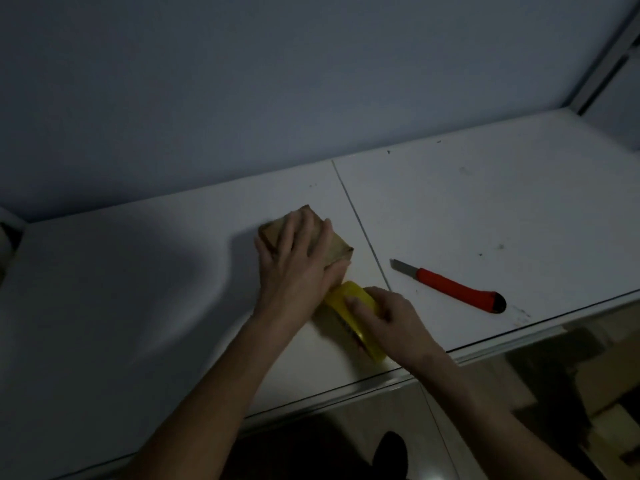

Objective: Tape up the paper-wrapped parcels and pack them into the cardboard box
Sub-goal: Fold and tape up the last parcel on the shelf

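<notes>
- Here my left hand [294, 265] lies flat on the paper-wrapped parcel [332, 245], fingers straight and spread, pressing it onto the white bench [485, 209] near the middle
- My right hand [391, 323] curls its fingers round the yellow tape roll [349, 306], just beside the parcel toward the bench's front edge
- A red utility knife [450, 285] lies apart, toward the right end

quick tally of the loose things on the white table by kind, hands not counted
paper-wrapped parcel: 1, under the left hand
yellow tape roll: 1, gripped by the right hand
red utility knife: 1, lying apart to the right
total: 3
</notes>
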